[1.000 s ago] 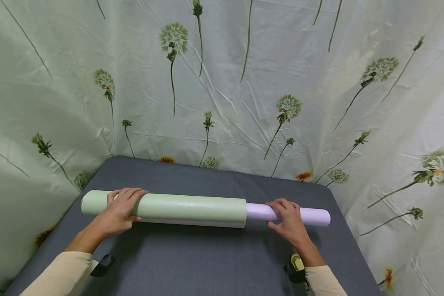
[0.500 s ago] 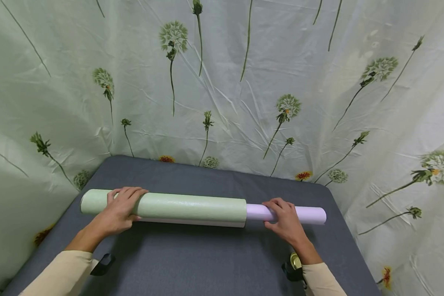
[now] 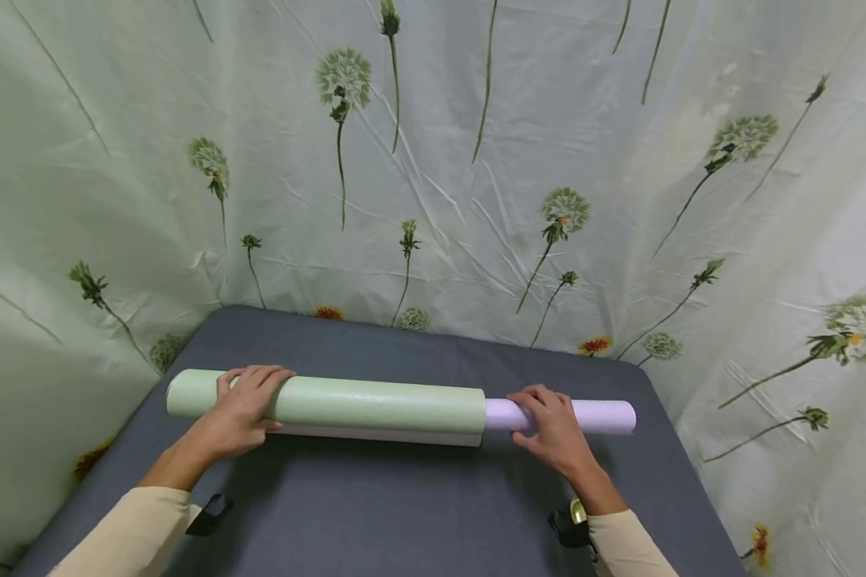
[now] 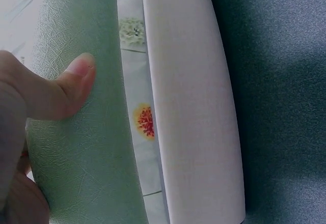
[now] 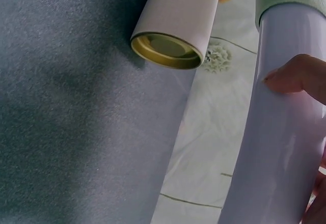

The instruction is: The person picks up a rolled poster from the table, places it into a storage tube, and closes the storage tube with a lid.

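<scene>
A long, pale green tube (image 3: 386,405) with a textured surface is raised above the table. My left hand (image 3: 236,415) grips it near its left end, thumb on the near side and fingers over the top. From its right end sticks out a smooth lilac roll (image 3: 606,417), the rest of it hidden inside the tube. My right hand (image 3: 554,431) holds that roll just right of the tube's mouth, the thumb (image 5: 290,75) on its near side. A whitish tube (image 4: 196,107) with a recessed gold-coloured end (image 5: 168,51) lies along the near side, apart from the green tube.
Dark grey cloth covers the table (image 3: 404,505). Behind it and at both sides hangs a pale curtain (image 3: 447,240) printed with dandelions. A black wrist strap piece (image 3: 211,514) shows by the left sleeve.
My right hand and the lilac roll have shifted slightly left, so less of the roll sticks out of the green tube. The left hand keeps its grip. The head view has shifted a little.
</scene>
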Motion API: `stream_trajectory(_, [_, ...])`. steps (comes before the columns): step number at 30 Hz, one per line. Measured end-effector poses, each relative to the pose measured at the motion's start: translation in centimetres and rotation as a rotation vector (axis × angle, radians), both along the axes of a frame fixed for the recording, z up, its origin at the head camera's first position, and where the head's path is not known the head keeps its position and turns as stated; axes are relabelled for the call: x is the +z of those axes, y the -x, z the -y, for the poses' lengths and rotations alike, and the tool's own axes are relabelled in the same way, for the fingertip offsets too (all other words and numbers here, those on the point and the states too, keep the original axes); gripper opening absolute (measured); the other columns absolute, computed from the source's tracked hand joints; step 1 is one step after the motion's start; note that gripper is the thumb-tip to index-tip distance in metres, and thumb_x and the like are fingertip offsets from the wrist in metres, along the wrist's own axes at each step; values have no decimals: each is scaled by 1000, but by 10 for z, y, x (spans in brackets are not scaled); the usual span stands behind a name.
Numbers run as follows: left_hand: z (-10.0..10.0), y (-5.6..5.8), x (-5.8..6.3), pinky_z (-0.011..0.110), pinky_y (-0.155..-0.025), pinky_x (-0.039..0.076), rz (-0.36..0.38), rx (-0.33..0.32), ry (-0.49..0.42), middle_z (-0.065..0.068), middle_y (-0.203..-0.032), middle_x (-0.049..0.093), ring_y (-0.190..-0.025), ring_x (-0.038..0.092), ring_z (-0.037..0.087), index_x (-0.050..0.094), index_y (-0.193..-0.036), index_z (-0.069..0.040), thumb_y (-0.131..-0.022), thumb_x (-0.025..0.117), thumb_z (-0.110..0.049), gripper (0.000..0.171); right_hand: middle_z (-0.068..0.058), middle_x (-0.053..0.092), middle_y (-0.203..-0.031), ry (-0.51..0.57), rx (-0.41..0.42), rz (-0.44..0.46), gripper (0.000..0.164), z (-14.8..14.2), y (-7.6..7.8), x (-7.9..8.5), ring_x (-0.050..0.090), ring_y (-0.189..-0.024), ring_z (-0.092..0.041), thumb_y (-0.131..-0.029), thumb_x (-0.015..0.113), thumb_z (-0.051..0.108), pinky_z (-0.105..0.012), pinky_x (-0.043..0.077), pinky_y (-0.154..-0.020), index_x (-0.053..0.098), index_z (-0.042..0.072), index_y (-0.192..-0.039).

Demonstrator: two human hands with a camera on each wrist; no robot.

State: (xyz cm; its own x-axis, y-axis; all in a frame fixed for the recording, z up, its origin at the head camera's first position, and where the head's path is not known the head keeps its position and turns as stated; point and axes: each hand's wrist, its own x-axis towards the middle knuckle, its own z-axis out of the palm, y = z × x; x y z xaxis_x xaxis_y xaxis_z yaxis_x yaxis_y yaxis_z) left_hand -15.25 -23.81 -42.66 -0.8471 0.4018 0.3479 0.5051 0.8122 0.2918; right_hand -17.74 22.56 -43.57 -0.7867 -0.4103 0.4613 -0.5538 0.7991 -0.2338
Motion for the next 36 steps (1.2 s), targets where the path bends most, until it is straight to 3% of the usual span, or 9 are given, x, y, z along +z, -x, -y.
stream_trajectory(6, [1,0,-4,63,-90,23,-21,18,-13,20,-120,55,-112,47,40,55,-122,1,-60,87,2,69,-10,62,-101,-12,2,13,54,6,0,4,59,-94,-31,-58,90,8,-58,38,-90,69,8,-108])
stream_trajectory(16, [1,0,-10,63,-90,24,-39,25,-22,21,-119,56,-111,48,40,55,-121,1,-59,87,2,70,-10,60,-98,-30,56,-83,57,15,5,4,58,-89,-29,-53,89,6,-54,39,-83,68,5,-106])
stream_trajectory(24, [0,1,-12,64,-90,24,-36,26,-35,22,-120,55,-112,48,42,54,-122,2,-61,86,2,69,-11,62,-104,-65,29,-7,58,25,5,12,59,-97,-31,-59,90,9,-55,38,-90,68,6,-112])
stream_trajectory(36, [-2,1,-13,64,-89,24,-35,25,-53,23,-119,55,-111,47,43,54,-122,3,-61,86,3,69,-14,62,-107,-73,32,-2,59,35,6,17,58,-100,-33,-60,89,6,-54,37,-91,66,1,-114])
